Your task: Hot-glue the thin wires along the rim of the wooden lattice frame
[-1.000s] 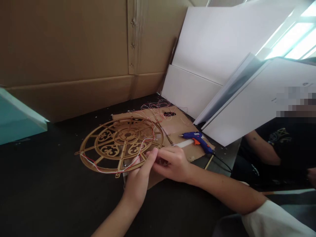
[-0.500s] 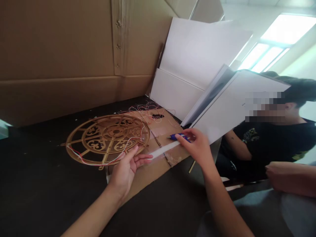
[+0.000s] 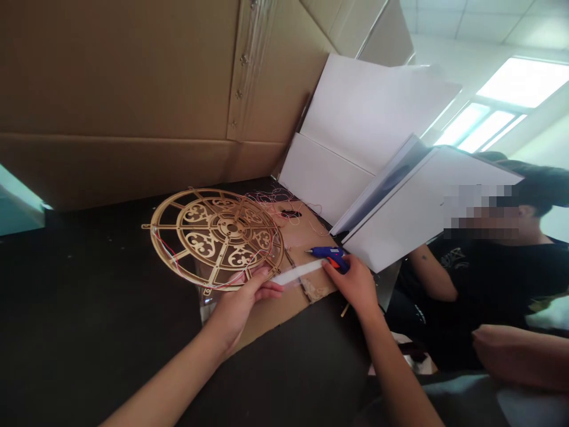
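Note:
A gold laser-cut filigree wheel (image 3: 216, 240) lies on the dark table, with thin red and white wires (image 3: 164, 246) running along its rim. My left hand (image 3: 240, 299) is at the wheel's lower right rim, thumb on the rim and fingers apart. A long white glue stick (image 3: 297, 272) stretches from those fingertips to my right hand (image 3: 353, 286). That hand covers the handle of a blue hot glue gun (image 3: 322, 252) with an orange trigger. Whether it grips the gun or the stick, I cannot tell.
A cardboard sheet (image 3: 306, 237) carries a tangle of thin wires (image 3: 275, 197). White boards (image 3: 368, 112) lean against a cardboard wall (image 3: 111, 71). A seated person in a black T-shirt (image 3: 484, 279) is at the right, with a forearm (image 3: 515, 356) in the lower right.
My right hand has moved from the wheel's rim rightward to the glue gun. The white stick now spans between my hands. The view has swung, shifting the whole scene.

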`<state>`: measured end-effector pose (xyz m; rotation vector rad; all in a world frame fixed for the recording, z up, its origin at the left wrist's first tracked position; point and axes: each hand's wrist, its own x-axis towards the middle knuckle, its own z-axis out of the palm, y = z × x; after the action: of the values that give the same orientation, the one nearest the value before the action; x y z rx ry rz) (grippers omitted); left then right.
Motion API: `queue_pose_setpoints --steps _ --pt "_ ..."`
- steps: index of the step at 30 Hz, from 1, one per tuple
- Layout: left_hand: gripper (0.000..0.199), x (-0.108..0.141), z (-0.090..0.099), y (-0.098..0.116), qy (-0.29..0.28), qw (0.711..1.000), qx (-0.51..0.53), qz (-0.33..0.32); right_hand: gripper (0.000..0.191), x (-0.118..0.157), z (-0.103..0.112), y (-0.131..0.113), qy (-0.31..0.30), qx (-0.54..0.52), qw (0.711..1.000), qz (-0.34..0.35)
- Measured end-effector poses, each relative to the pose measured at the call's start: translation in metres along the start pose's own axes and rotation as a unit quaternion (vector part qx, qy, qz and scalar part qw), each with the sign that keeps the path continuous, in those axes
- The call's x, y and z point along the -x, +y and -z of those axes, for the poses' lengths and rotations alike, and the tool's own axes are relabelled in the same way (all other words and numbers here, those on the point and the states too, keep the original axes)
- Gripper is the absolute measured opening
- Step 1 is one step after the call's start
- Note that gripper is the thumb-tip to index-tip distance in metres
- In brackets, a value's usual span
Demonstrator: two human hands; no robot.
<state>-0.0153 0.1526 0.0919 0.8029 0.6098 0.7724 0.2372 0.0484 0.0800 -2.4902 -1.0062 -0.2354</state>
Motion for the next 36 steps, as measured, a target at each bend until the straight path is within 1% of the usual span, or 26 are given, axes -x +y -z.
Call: queue_pose_setpoints --steps 3,6,13,15,19,22,26,30,36 --pt "0.035 -0.001 0.002 -0.003 -0.015 1.0 -0.016 -0.004 0.048 0.0 -0.001 0.002 0.012 -0.019 1.0 -0.005" --pt "0.035 -0.002 0.003 -0.005 -0.027 0.999 -0.032 0.002 0.047 0.002 0.0 0.003 0.031 -0.027 0.999 -0.01" --pt "0.037 -0.003 0.003 -0.007 -0.03 0.998 -0.05 -0.005 0.041 0.009 0.007 -0.006 0.074 -0.067 0.995 -0.029" --pt "0.036 -0.003 0.002 -0.006 -0.031 0.998 -0.057 -0.005 0.04 0.014 0.013 -0.012 0.066 -0.076 0.995 -0.022" --pt "0.033 -0.002 0.002 -0.006 -0.044 0.996 -0.079 -0.001 0.046 0.028 0.023 -0.028 0.028 -0.103 0.994 -0.012" --pt "0.032 0.0 0.001 -0.006 -0.042 0.996 -0.081 0.004 0.039 0.037 0.023 -0.034 0.011 -0.12 0.993 0.004" --pt "0.031 0.002 -0.001 -0.005 -0.041 0.995 -0.093 0.012 0.03 0.045 0.017 -0.033 0.037 -0.119 0.992 0.014" --pt "0.028 0.002 -0.002 -0.004 -0.065 0.991 -0.118 0.01 0.028 0.048 0.013 -0.03 0.056 -0.129 0.989 0.036" --pt "0.025 0.002 -0.002 -0.003 -0.086 0.987 -0.138 0.016 0.032 0.047 0.009 -0.029 0.036 -0.116 0.991 0.054"
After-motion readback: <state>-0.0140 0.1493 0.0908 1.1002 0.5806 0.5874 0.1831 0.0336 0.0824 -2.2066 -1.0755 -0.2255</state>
